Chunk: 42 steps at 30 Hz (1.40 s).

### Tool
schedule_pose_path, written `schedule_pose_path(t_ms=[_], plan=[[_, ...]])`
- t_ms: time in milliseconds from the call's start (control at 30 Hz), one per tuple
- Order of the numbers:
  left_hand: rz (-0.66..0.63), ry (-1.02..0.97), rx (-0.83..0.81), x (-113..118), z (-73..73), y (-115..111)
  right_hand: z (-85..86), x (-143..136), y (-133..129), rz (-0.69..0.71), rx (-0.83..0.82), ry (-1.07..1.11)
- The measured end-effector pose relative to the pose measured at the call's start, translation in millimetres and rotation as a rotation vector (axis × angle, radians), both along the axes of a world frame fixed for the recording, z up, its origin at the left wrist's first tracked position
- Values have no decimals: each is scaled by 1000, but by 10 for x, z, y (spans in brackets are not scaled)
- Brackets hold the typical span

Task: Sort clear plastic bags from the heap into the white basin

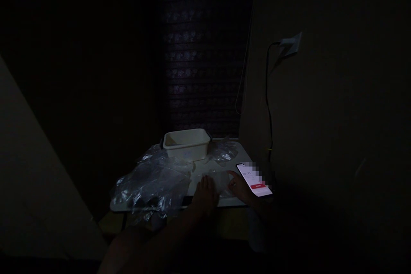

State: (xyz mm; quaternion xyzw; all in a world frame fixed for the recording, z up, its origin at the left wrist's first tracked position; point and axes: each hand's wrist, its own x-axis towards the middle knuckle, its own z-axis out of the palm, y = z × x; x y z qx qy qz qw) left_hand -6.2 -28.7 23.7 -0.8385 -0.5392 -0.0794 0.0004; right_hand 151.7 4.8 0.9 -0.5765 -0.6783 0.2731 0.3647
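Note:
The scene is very dark. On a small white table [201, 171], my left hand [206, 192] lies with its fingers stretched out at the left edge of a clear plastic bag [221, 182]. My right hand [236, 185] is at the bag's right side, with the index finger and thumb curved apart and nothing visible between them. A large heap of clear plastic bags [154, 180] covers the left part of the table. Behind my hands stands a white plastic bin [189, 150], its inside mostly in shadow.
A lit phone [253, 180] lies at the table's right edge. More clear plastic [224, 152] is right of the bin. A black cable [267, 94] hangs from a wall outlet [292, 45]. Dark blinds [199, 51] are behind the table.

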Motion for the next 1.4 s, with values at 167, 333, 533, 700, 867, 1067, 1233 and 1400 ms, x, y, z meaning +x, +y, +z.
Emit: schedule_pose_path(t_ms=[167, 333, 533, 700, 867, 1067, 1233, 1400], plan=[[254, 46, -7, 50, -66, -52, -11, -9, -1, -21, 3, -44], [290, 112, 34, -56, -116, -89, 15, -6, -24, -17, 43, -111], [307, 207, 121, -179, -129, -78, 38, -24, -27, -23, 15, -131], [194, 200, 183, -113, -82, -38, 62, -50, -25, -36, 5, -158], [109, 142, 117, 100, -103, -26, 67, -62, -17, -71, 63, -212], [272, 125, 45, 168, -170, 35, 115, -64, -73, -112, 41, -287], [270, 140, 80, 100, -176, 58, 238, -45, -145, -215, 61, -509], [282, 122, 94, 96, -159, 49, 311, -70, -104, -106, 293, -707]])
